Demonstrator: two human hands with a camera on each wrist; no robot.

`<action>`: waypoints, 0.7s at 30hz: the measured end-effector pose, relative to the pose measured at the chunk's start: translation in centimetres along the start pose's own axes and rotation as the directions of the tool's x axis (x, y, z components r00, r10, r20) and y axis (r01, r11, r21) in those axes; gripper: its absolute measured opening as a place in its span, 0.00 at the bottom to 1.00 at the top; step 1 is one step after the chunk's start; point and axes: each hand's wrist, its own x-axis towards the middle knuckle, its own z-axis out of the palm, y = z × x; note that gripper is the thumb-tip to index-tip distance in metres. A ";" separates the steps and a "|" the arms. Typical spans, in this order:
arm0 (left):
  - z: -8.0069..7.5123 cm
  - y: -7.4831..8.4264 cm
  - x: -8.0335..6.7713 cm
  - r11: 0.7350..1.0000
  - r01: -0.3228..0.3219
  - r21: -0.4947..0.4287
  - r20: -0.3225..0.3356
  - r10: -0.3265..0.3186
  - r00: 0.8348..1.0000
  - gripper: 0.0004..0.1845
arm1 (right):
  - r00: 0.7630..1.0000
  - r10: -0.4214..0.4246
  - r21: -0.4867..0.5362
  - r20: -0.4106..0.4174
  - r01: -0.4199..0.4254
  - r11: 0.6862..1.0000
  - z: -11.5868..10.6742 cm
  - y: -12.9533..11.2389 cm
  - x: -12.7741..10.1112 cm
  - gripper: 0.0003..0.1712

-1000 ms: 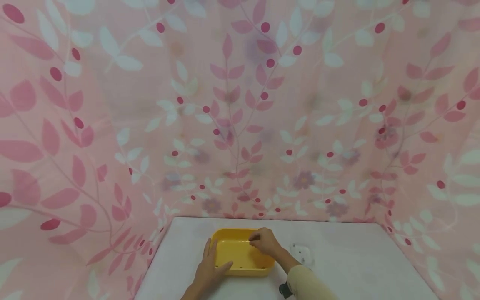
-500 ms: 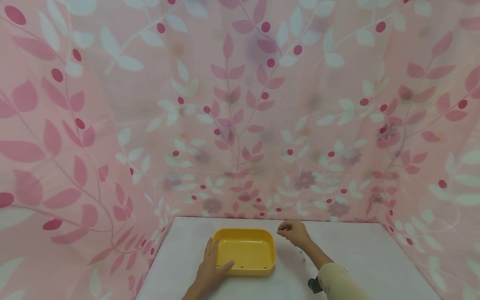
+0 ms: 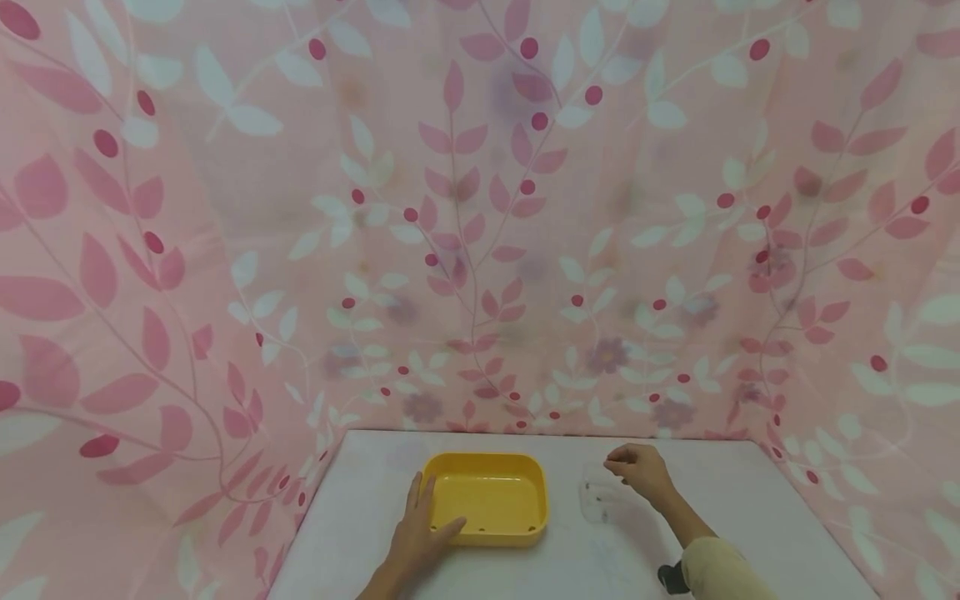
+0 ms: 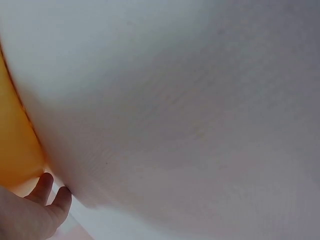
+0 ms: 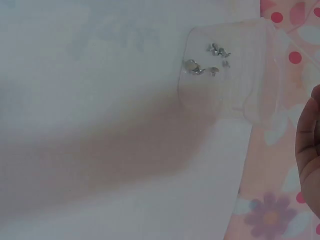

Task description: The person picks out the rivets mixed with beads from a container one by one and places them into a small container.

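A yellow rectangular tray (image 3: 487,498) lies on the white table. My left hand (image 3: 422,527) is at its near left corner, fingers along the outer left wall and thumb over the near rim. In the left wrist view two fingertips (image 4: 46,181) touch the yellow wall. To the right stands a clear plastic box (image 5: 250,75) holding several small shiny metal pieces (image 5: 217,50), some with round heads. My right hand (image 3: 643,472) is raised beside and above this box, fingers bent and fingertips close together. Whether something tiny sits between them is hidden.
The white table (image 3: 772,517) ends at a pink leaf-patterned cloth (image 3: 480,250) behind and at both sides. A dark object (image 3: 672,577) is by the right sleeve at the front. Dark spots line the inside of the tray's near wall.
My right hand has moved from over the tray's right part, up and to the right, to the clear box. My left hand and the tray have stayed in place.
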 end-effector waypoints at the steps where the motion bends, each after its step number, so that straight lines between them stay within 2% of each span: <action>1: -0.1 0.0 0.0 1.000 0.000 -0.001 -0.003 0.000 1.000 0.55 | 1.000 0.004 0.012 0.002 -0.004 1.000 -0.1 0.1 -0.1 0.10; 5: -0.2 0.1 0.1 1.000 -0.004 -0.008 -0.017 0.004 1.000 0.55 | 1.000 0.010 0.029 0.008 -0.011 1.000 0.0 0.7 -0.3 0.11; 12: 0.1 -0.2 0.1 1.000 0.004 -0.022 -0.009 -0.004 1.000 0.54 | 0.998 0.055 0.000 0.007 -0.055 0.999 0.4 2.1 -0.7 0.11; 21: 0.0 0.3 -0.2 0.999 0.012 -0.043 0.011 -0.012 1.000 0.55 | 0.998 0.063 -0.030 -0.008 -0.063 0.998 0.8 2.6 -1.3 0.08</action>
